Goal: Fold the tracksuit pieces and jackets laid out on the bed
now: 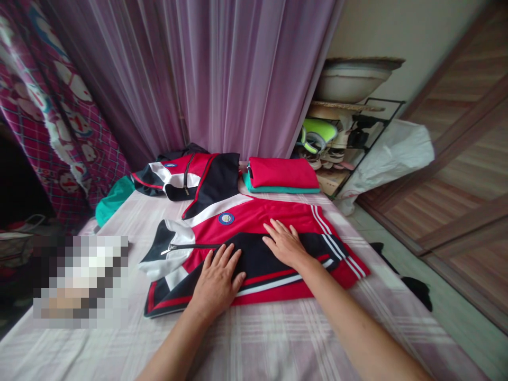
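Observation:
A red, black and white zip-up track jacket [246,217] lies on the checked cloth, its white-and-black collar toward the left and a round badge on its chest. The near sleeve is folded across the front, with its striped cuff at the right. My left hand [218,280] rests flat on this black sleeve near the zipper, fingers spread. Farther right, my right hand [284,243] lies on the sleeve and the red body, its fingers also apart. The far black sleeve stretches away toward the back.
Another similar jacket [180,174] lies at the back left, beside teal fabric [115,198]. Folded red and teal clothes [283,174] sit at the back right. Purple curtains [246,79] hang behind. A shoe rack [357,137] and white bag [391,159] stand to the right.

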A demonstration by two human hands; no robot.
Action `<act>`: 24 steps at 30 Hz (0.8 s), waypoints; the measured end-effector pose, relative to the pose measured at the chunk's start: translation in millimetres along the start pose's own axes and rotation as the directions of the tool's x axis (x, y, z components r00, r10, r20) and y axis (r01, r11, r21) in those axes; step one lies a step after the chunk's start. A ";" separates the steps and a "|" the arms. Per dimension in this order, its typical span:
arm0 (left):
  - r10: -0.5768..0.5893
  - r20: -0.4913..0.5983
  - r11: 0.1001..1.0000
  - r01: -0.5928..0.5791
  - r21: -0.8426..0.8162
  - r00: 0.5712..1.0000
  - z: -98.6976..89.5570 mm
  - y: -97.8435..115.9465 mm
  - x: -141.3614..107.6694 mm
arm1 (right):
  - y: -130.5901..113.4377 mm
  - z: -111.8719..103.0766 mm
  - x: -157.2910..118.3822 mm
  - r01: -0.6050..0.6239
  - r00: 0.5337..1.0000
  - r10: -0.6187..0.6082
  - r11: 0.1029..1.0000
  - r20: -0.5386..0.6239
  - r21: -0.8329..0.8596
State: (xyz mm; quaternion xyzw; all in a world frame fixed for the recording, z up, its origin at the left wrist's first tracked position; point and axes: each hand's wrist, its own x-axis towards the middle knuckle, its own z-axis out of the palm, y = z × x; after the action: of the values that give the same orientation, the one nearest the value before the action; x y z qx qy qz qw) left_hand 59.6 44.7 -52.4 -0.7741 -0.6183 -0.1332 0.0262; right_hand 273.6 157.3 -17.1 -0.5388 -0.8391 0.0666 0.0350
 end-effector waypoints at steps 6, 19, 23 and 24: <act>-0.020 0.035 0.998 0.022 -0.058 0.999 -4.4 3.6 0.3 | -3.3 11.9 -25.0 0.037 0.985 -0.035 0.999 -0.169 0.006; -0.515 0.025 0.849 0.506 0.150 0.857 -82.2 -111.2 85.9 | -5.7 26.8 -31.4 0.019 0.973 -0.011 0.999 -0.231 0.036; -0.627 0.130 0.769 0.584 0.261 0.768 -74.1 -144.5 111.2 | -6.1 27.8 -31.9 0.028 0.967 -0.015 0.998 -0.255 0.049; -0.645 0.162 0.759 0.600 0.254 0.747 -70.4 -147.7 114.8 | -5.9 27.9 -31.9 0.030 0.966 -0.016 0.998 -0.257 0.052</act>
State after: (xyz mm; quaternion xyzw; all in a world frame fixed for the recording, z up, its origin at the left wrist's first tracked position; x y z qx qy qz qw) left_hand -72.2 174.0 24.5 -0.5265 -0.8497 0.0182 -0.0225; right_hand 278.0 123.9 -43.5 -0.5319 -0.8316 0.0193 0.1587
